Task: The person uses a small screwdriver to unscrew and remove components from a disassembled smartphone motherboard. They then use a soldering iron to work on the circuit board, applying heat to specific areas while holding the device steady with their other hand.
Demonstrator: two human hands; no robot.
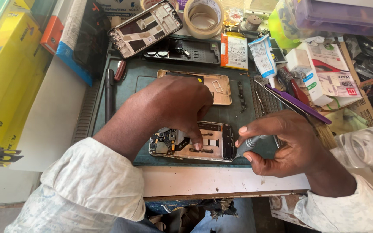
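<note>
The right hand [281,142] is closed around a grey screwdriver [249,144], its tip at the right edge of the opened phone [193,141], which lies on the dark green mat [234,112] near the front edge of the bench. The left hand [173,103] holds nothing, its fingers spread over the phone with one fingertip pressed on the inner board. Behind the phone lie a gold back cover [216,86], a phone frame [145,28], a tape roll [203,17], a glue tube [262,56], and purple tweezers [298,105] just past the right hand.
</note>
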